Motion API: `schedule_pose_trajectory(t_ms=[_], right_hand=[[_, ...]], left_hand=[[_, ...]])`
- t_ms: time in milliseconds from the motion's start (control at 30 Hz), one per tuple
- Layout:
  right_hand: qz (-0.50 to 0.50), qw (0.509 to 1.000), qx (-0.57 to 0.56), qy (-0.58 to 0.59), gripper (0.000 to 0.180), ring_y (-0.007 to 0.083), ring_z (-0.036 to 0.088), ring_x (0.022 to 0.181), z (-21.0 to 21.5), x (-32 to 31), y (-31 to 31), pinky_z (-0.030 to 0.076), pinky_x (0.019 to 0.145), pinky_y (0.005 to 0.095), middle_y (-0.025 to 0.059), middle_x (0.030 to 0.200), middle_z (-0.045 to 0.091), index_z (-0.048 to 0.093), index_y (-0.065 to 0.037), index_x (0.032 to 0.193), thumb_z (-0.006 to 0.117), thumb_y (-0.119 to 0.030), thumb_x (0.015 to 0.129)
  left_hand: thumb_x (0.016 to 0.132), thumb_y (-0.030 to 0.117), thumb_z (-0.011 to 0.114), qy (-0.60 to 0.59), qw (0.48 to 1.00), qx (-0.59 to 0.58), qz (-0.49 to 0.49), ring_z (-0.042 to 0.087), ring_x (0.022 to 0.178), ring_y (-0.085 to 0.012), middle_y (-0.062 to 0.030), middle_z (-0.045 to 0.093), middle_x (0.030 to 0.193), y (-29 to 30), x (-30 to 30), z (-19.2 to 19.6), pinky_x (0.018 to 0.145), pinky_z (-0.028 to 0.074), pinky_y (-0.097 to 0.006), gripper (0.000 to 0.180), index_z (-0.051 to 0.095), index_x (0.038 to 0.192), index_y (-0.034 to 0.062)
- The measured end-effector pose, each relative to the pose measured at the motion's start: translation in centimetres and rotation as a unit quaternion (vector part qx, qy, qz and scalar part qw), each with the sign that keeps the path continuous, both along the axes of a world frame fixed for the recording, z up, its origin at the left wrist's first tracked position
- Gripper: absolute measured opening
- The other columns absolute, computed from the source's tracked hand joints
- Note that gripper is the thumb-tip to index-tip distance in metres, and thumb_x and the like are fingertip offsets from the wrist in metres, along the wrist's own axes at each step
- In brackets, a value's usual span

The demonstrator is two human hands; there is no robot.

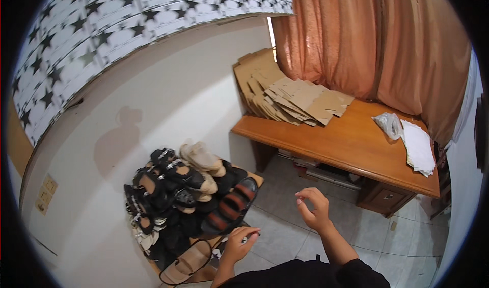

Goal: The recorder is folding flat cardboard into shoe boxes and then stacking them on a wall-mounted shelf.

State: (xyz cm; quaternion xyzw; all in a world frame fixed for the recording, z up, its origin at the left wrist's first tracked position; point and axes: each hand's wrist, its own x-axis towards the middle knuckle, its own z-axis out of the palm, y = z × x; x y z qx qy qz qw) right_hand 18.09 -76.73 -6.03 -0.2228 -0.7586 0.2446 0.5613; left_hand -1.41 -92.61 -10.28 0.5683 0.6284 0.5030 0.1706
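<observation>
Two bare forearms in black sleeves rise from the lower edge of the picture. Left hand reaches down to the near front edge of a low wooden shoe rack, fingers curled with their tips pinched close together over something small and pale; what it grips, if anything, is too small to tell. Just left of those fingers lies a tan open-toed sandal with a thin dark strap loop, its long axis running from lower left up toward the fingertips, so the toe end sits nearest this hand. Right hand hangs in the air over the pale floor tiles, well apart from the rack, empty, thumb and forefinger nearly touching and the other fingers loosely bent. The left hand is clearly the nearer one to the sandal.

Above the sandal, the rack carries a heaped pile of footwear: a black sandal with red-orange bands leaning at the right edge, beige flat shoes on top, and black jewelled sandals toward the left.

Further out, a long wooden desk stands against a white wall, with flattened brown cardboard pieces stacked at its far left corner and white paper sheets beside a crumpled clear plastic bag near its right edge. Orange curtains hang behind.
</observation>
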Motion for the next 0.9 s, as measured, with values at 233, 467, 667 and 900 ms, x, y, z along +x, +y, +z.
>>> schedule_pose_trajectory(t_ms=[233,467,667,900], right_hand=[[-0.125,0.987,-0.100,-0.029,0.010,0.0215,0.060,0.070,-3.5,9.9,9.1,0.046,0.066,0.0307,0.0105,0.077,0.062,0.064,-0.001,0.085,0.060,-0.002,0.076],[-0.180,0.970,-0.161,-0.037,0.009,0.0195,0.060,0.071,-7.4,12.0,17.2,0.047,0.066,0.0294,0.0113,0.078,0.063,0.064,0.000,0.085,0.059,-0.003,0.078],[-0.163,0.960,-0.224,-0.045,0.010,0.0197,0.061,0.073,-10.6,9.4,27.3,0.048,0.068,0.0293,0.0112,0.080,0.063,0.064,0.000,0.086,0.060,-0.004,0.078],[-0.189,0.946,-0.236,-0.117,0.013,0.0205,0.062,0.072,-15.1,5.1,43.9,0.049,0.066,0.0296,0.0124,0.081,0.063,0.065,-0.001,0.088,0.058,-0.001,0.076]], left_hand=[[0.084,0.012,0.062,-0.020,0.986,-0.050,-0.160,0.062,0.087,-0.0196,-0.0089,0.067,0.090,14.0,7.2,-3.9,0.078,0.047,-0.030,0.018,0.067,0.099,0.0051],[0.085,0.016,0.060,0.016,0.973,-0.128,-0.190,0.062,0.089,-0.0210,-0.0084,0.065,0.096,26.2,9.1,-8.9,0.080,0.047,-0.031,0.021,0.064,0.103,0.0066],[0.084,0.021,0.058,0.041,0.968,-0.122,-0.217,0.061,0.090,-0.0266,-0.0094,0.064,0.096,37.0,8.7,-15.5,0.080,0.047,-0.036,0.022,0.064,0.102,0.0084],[0.082,0.020,0.058,0.195,0.954,-0.085,-0.209,0.051,0.110,-0.0248,-0.0068,0.059,0.109,52.7,6.0,-13.1,0.098,0.030,-0.052,0.022,0.062,0.101,0.0115]])
